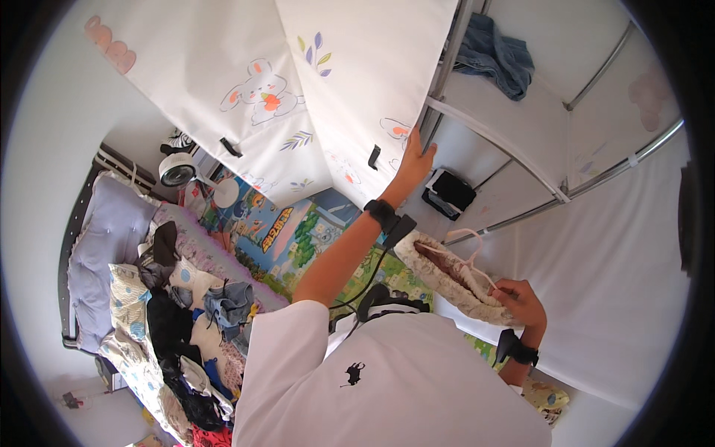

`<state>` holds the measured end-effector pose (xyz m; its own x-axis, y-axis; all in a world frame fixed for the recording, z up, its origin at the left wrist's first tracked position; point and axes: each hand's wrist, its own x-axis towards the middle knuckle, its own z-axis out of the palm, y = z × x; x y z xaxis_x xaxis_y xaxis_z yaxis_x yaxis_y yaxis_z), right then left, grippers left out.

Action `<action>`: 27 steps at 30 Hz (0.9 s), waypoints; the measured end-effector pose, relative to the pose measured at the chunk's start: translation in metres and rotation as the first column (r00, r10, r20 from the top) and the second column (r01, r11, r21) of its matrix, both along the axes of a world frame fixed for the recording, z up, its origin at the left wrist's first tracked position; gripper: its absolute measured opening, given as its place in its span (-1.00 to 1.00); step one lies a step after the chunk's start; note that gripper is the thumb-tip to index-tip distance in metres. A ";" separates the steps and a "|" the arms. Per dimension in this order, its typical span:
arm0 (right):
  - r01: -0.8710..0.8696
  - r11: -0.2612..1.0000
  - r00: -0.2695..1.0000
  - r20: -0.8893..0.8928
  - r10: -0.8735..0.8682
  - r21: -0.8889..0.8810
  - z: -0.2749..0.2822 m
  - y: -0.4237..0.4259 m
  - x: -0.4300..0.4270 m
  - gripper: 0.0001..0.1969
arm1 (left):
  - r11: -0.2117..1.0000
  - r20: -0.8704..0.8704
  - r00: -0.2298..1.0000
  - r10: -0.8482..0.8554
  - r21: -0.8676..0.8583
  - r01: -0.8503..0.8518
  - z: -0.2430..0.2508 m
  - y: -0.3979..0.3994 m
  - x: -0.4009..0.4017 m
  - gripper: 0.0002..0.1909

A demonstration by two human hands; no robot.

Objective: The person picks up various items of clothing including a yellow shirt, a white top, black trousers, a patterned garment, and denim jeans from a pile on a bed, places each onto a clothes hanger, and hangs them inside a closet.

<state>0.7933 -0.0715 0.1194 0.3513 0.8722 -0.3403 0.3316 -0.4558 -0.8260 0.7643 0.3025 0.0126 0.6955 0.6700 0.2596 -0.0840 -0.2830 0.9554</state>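
At the edge of a white rabbit-print fabric door [329,100], by a metal pole of a fabric wardrobe, is my left hand [416,159]; part of it is hidden, so its hold on the door is unclear. Lower right, my right hand [516,299] pinches the end of a pale pink hanger [472,260] at the opening of a cream, fluffy garment [447,285] with a brownish inside. The hanger's hook points up towards the wardrobe. Blue denim [494,56] hangs over an upper shelf, and folded dark clothes [448,194] lie in a lower compartment.
Metal rails [519,159] frame the wardrobe compartments. A bed at left holds a lilac cushion [111,234] and heaped clothes [173,329]. A white fan [177,170] stands beyond the bed. A colourful printed mat [301,234] covers the floor, and a black cable [371,279] runs near my left forearm.
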 end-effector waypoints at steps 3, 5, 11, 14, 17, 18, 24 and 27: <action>0.167 0.986 0.984 -0.060 -0.166 0.009 -0.009 -0.009 0.003 -0.84 | 0.990 -0.005 0.991 0.132 0.043 -0.132 -0.012 -0.017 0.029 -0.23; 0.356 0.933 0.922 -0.185 -0.341 0.055 -0.020 -0.009 0.010 -0.84 | 0.968 0.054 0.971 0.233 0.084 -0.237 -0.008 -0.030 0.028 -0.26; 0.523 0.838 0.844 -0.231 -0.484 0.155 -0.085 0.018 0.012 -0.78 | 0.958 0.028 0.963 0.270 -0.105 -0.265 -0.012 -0.032 -0.107 -0.23; 0.504 0.863 0.806 -0.381 -0.453 0.040 -0.110 0.066 0.000 -0.76 | 0.878 0.069 0.896 0.438 -0.245 -0.411 -0.018 -0.001 -0.200 -0.27; 0.470 0.882 0.756 -0.495 -0.428 -0.046 -0.117 0.132 -0.019 -0.78 | 0.650 -0.143 0.774 0.616 -0.463 -0.603 -0.046 0.057 -0.290 -0.31; 0.437 0.898 0.743 -0.542 -0.392 -0.049 -0.107 0.159 -0.028 -0.78 | 0.604 -0.128 0.711 0.691 -0.438 -0.666 -0.057 0.076 -0.322 -0.32; 0.419 0.898 0.644 -0.654 -0.396 -0.130 -0.112 0.289 -0.051 -0.90 | 0.937 -0.226 0.962 0.155 -0.275 -0.216 -0.050 0.086 -0.343 -0.21; 0.518 0.845 0.565 -0.690 -0.452 -0.130 -0.130 0.350 -0.053 -0.89 | 0.958 -0.313 0.921 -0.230 -0.240 0.158 -0.064 0.038 -0.301 0.18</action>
<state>0.7398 0.2786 -0.0110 0.4319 0.6751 -0.5980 -0.5792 -0.3006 -0.7577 0.4635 0.3403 -0.0518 0.8387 0.5263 -0.1399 0.2173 -0.0879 0.9721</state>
